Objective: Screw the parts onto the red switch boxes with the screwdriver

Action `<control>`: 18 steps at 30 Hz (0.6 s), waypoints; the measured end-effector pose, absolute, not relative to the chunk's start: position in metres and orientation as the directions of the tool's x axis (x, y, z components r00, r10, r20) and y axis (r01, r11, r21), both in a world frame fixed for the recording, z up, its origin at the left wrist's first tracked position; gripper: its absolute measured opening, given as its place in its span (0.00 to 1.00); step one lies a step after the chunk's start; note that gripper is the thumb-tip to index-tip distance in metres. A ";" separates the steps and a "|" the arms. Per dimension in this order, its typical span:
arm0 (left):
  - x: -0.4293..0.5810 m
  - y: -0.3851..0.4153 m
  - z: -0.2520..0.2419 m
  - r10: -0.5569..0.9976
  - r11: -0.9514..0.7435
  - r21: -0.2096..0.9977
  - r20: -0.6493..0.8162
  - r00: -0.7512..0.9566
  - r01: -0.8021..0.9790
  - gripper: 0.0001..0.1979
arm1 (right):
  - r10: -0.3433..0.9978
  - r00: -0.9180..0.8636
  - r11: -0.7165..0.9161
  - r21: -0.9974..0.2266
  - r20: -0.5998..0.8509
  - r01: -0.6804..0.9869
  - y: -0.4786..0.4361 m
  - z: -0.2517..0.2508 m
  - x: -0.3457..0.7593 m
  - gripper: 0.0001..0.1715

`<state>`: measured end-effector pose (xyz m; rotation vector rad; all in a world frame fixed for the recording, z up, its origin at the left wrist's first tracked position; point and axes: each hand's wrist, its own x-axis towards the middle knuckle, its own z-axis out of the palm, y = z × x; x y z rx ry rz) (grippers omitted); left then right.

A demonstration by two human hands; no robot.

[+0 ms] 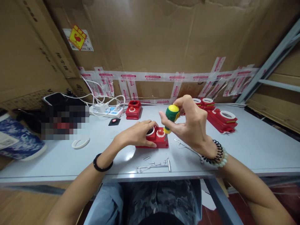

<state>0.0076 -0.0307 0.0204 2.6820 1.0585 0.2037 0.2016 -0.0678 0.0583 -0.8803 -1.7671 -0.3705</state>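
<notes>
My left hand [138, 134] grips a red box [161, 143] that lies on the table, fingers over its top and thumb along the front side. The box carries a white-rimmed round opening, partly covered by the hand, and a red dome with a white ring. In my right hand [194, 125] is a screwdriver [172, 113] with a green and yellow handle. Its shaft points down at the box's right end, beside the dome; whether it sits on a screw I cannot tell. Several loose screws [146, 157] and a T-shaped metal rod [154, 166] lie in front of the box.
Another metal rod [187, 146] lies under my right wrist. More red boxes stand at the back [133, 112] and right [221, 122]. A power strip [114, 112] with cables, a small black square [114, 121] and a white ring [80, 142] are leftward. Cardboard [152, 40] walls the back.
</notes>
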 end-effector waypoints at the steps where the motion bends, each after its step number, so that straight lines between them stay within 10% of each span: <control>1: 0.007 -0.031 0.020 0.689 -0.701 0.286 0.036 0.724 0.653 0.27 | 0.419 -0.182 0.726 -0.209 0.889 0.655 -0.067 0.060 0.204 0.12; 9: 0.010 -0.035 0.027 0.718 -0.665 0.290 -0.006 0.696 0.688 0.28 | 0.594 -0.663 0.756 -0.599 0.455 0.266 -0.071 0.096 0.247 0.16; 18: 0.009 -0.034 0.024 0.722 -0.666 0.279 0.008 0.692 0.692 0.31 | 0.608 -0.130 0.665 -0.413 0.783 0.622 -0.060 0.072 0.218 0.13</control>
